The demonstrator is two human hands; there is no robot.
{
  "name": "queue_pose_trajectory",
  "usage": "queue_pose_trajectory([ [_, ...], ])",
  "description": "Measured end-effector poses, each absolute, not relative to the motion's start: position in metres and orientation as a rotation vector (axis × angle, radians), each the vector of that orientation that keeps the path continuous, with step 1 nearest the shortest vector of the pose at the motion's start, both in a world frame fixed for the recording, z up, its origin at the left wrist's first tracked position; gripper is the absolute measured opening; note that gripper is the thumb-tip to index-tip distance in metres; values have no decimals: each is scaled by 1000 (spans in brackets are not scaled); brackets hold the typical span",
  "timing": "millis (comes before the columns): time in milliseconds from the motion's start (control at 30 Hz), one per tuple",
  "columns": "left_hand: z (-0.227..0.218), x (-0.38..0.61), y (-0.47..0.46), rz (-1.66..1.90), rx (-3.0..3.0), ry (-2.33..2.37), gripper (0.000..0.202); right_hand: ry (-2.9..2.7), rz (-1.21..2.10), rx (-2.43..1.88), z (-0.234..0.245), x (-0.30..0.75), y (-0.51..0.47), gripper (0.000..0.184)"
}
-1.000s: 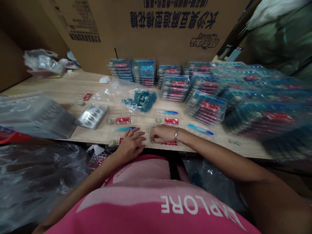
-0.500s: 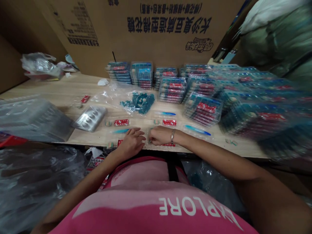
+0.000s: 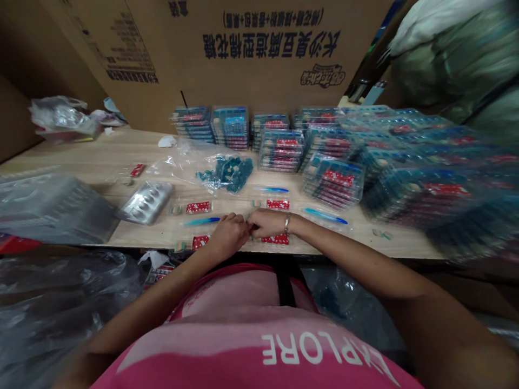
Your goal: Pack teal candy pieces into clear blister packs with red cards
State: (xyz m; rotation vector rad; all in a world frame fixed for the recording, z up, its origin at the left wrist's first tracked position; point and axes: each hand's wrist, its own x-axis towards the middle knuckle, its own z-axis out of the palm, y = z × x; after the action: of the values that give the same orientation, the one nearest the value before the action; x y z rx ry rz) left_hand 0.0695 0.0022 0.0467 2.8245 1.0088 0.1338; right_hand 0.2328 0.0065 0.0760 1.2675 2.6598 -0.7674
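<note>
My left hand (image 3: 230, 233) and my right hand (image 3: 267, 222) meet at the table's front edge, fingertips touching. Both have their fingers pressed together; whatever is between them is too small or hidden to name. Just below my right hand lies a red white-patterned piece (image 3: 275, 239) in a clear tray. Beside my left hand are a blue pen (image 3: 201, 221) and another red patterned piece (image 3: 200, 241). Further up sit two more red pieces, one on the left (image 3: 198, 207) and one on the right (image 3: 278, 204), each with a small green-and-beige block near it.
Stacks of filled clear cases (image 3: 333, 178) crowd the right and back. A plastic bag of teal pieces (image 3: 227, 173) lies mid-table. On the left are nested clear trays (image 3: 52, 208) and an empty clear tray (image 3: 146, 202). A large cardboard box (image 3: 259, 81) stands behind.
My left hand has moved right and its spread fingers have closed, so it now meets my right hand. My right hand stays over the same tray. The view has shifted slightly.
</note>
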Motion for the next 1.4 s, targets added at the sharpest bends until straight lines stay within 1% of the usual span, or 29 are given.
queue_pose_trajectory([
  [167, 47, 73, 5, 92, 2845, 978, 14, 2752, -932, 1385, 68, 243, 6, 9],
  [267, 48, 71, 8, 89, 2799, 951, 14, 2800, -989, 1360, 61, 248, 5, 9],
  [433, 46, 66, 10, 175, 2840, 770, 16, 2837, -890, 1349, 57, 250, -1, 9],
  [600, 52, 70, 11, 44, 2848, 724, 20, 2870, -726, 1328, 57, 247, -12, 10],
  [700, 61, 72, 8, -52, 2806, 767, 18, 2867, -727, 1355, 57, 246, -17, 11],
  [800, 65, 59, -3, 15, 2786, 848, 10, 2916, -715, 1356, 54, 246, -20, 11],
  [833, 64, 50, -7, 76, 2778, 930, 15, 2952, -700, 1343, 52, 246, -20, 12],
  [900, 60, 30, -15, 193, 2741, 1178, 33, 3038, -653, 1321, 47, 245, -22, 14],
  [933, 56, 20, -18, 223, 2712, 1291, 38, 3077, -633, 1322, 45, 244, -23, 15],
  [1000, 49, 1, -20, 233, 2662, 1409, 40, 3133, -609, 1334, 39, 239, -25, 16],
  [1100, 44, -13, -14, 231, 2640, 1384, 38, 3198, -576, 1322, 30, 228, -25, 17],
  [1267, 43, -15, -2, 301, 2591, 1366, 49, 3300, -481, 1299, 20, 214, -21, 17],
  [1400, 40, -15, -1, 312, 2570, 1369, 50, 3299, -488, 1390, 20, 209, -16, 18],
])
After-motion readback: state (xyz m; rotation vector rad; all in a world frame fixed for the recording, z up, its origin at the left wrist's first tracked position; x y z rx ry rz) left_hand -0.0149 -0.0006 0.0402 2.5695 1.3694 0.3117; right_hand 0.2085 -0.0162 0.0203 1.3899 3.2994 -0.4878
